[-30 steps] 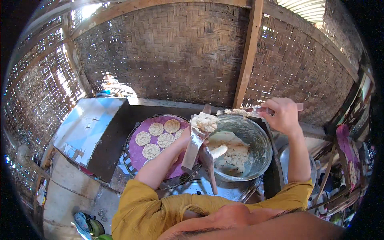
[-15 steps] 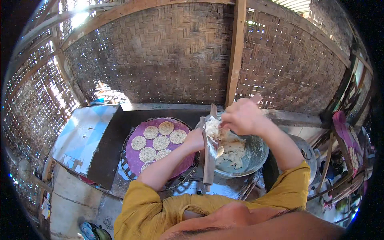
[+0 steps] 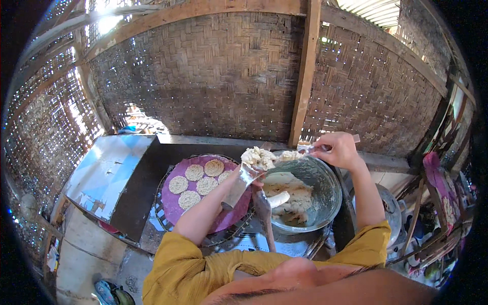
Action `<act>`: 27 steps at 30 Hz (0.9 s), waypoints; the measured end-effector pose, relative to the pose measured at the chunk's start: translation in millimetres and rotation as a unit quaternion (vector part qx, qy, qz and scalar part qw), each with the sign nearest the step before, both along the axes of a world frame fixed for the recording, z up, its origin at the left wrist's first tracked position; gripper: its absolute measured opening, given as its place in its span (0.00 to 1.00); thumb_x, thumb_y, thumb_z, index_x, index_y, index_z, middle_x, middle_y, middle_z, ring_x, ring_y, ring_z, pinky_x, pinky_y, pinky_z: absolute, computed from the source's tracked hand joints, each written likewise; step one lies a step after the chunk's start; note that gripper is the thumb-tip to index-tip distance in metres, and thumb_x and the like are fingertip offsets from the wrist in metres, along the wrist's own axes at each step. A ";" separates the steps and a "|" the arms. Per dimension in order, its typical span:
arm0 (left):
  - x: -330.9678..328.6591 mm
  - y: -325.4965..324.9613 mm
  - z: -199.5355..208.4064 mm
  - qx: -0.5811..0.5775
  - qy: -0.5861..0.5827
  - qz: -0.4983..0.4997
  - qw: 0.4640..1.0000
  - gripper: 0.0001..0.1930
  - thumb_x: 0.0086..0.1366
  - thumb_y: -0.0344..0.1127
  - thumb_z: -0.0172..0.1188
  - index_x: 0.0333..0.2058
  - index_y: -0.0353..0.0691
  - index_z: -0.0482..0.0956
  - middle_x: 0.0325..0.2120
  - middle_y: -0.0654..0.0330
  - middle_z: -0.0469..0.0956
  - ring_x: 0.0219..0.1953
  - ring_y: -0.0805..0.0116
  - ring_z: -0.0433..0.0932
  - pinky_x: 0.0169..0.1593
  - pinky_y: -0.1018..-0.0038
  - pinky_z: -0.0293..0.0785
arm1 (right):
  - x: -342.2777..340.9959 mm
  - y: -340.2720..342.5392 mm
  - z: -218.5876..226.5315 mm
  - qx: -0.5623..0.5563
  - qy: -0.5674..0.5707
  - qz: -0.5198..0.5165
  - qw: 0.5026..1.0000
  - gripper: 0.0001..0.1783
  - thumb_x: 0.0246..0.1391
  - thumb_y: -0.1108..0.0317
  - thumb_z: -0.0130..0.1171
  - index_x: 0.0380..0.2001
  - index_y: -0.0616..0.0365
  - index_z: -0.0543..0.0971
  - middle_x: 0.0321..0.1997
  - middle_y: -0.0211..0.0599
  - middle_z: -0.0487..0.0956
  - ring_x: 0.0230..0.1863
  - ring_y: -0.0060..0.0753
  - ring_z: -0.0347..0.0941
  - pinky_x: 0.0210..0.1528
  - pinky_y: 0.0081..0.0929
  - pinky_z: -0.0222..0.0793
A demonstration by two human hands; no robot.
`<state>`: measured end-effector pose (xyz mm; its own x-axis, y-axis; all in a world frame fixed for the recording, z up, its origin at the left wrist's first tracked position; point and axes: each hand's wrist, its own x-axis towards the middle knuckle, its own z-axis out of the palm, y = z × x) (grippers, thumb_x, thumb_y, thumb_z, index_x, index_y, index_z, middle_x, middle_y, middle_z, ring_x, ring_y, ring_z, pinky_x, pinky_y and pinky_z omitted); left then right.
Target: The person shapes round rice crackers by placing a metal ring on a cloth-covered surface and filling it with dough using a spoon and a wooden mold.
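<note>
At centre frame, a wooden press [image 3: 264,218] is gripped by the left hand [image 3: 235,177], a dough lump [image 3: 258,158] heaped on its upper end. Beside it, a dough mass [image 3: 295,199] lies in a basin [image 3: 328,190]. Higher, a dough-laden spatula [image 3: 307,149] is pinched by the right hand [image 3: 339,148], drawn rightward since the earlier frame.

One wide fisheye, riding on the wearer's head, peering down and forward! Sleeves [image 3: 367,248] loom nearest along the bottom, tray [image 3: 170,207] and basin [image 3: 326,192] sit mid-picture, and the woven wall [image 3: 203,81] bows across the top, farther off.
</note>
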<state>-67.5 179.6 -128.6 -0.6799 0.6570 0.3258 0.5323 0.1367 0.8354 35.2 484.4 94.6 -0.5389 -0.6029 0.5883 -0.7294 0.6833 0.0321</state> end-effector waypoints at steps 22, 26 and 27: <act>77.1 14.0 51.3 -0.043 -0.033 0.213 0.975 0.22 0.43 0.47 0.63 0.34 0.37 0.79 0.31 0.45 0.78 0.33 0.57 0.77 0.38 0.66 0.71 | 7.0 -19.4 43.6 0.053 0.044 0.069 0.995 0.12 0.33 0.58 0.65 0.21 0.52 0.78 0.19 0.35 0.74 0.23 0.41 0.72 0.25 0.33 0.65; 71.4 2.2 40.8 0.012 -0.087 0.234 0.968 0.22 0.44 0.47 0.63 0.34 0.37 0.79 0.31 0.44 0.77 0.34 0.53 0.77 0.38 0.64 0.71 | 20.5 -7.6 52.9 0.023 -0.035 0.028 0.999 0.13 0.31 0.58 0.66 0.20 0.54 0.78 0.20 0.36 0.76 0.26 0.40 0.74 0.28 0.34 0.66; 73.8 2.0 41.0 -0.010 -0.077 0.250 0.965 0.22 0.44 0.48 0.62 0.34 0.38 0.79 0.31 0.44 0.77 0.34 0.52 0.77 0.38 0.64 0.71 | 18.9 -17.0 48.1 0.033 -0.040 0.038 0.998 0.13 0.31 0.58 0.66 0.20 0.54 0.78 0.20 0.36 0.76 0.26 0.41 0.74 0.28 0.34 0.66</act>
<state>6.4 181.6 -87.6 -0.9526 0.2402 0.1868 0.2664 0.3615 0.8935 54.1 467.4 142.7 -0.5344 -0.6800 0.5020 -0.7809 0.6245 0.0148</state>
